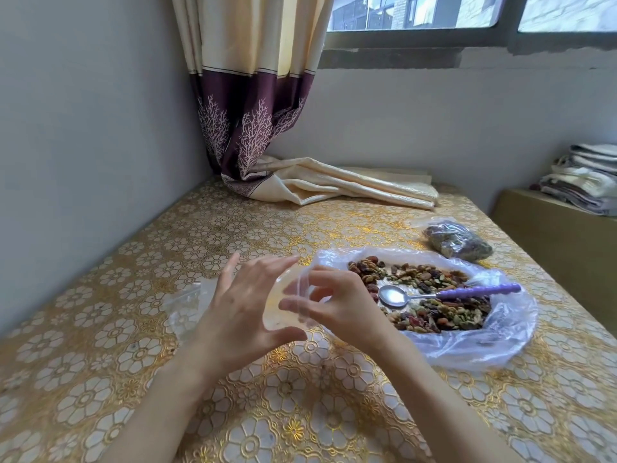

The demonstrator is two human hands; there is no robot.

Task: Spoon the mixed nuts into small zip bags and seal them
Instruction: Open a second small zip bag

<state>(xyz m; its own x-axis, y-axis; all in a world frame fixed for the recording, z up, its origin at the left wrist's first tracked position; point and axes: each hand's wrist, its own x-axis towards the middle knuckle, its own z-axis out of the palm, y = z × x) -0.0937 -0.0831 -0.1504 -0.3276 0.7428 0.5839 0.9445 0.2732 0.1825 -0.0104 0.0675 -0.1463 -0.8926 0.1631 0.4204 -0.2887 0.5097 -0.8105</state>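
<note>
The small zip bag [293, 305] is held up above the surface [233, 412], just left of the spread plastic sheet [484, 349] that carries the mixed nuts [444, 312]. Its long axis seems to run roughly upright, with the mouth toward the top, though the clear film is hard to make out against the fingers. It is transparent, crinkled and looks empty. The left hand [240, 309] cups it from the left with spread, bent fingers and the thumb beneath; the right hand [337, 305] pinches its right edge.

On the sheet the spoon [444, 293] lies flat among the nuts, steel bowl pointing toward the bag, purple handle pointing away from it. More clear zip bags [187, 305] lie on the surface just left of the held one, partly hidden by the left hand. A filled bag [457, 240] sits beyond the sheet, and a curtain [253, 121] trails onto the surface farther back.
</note>
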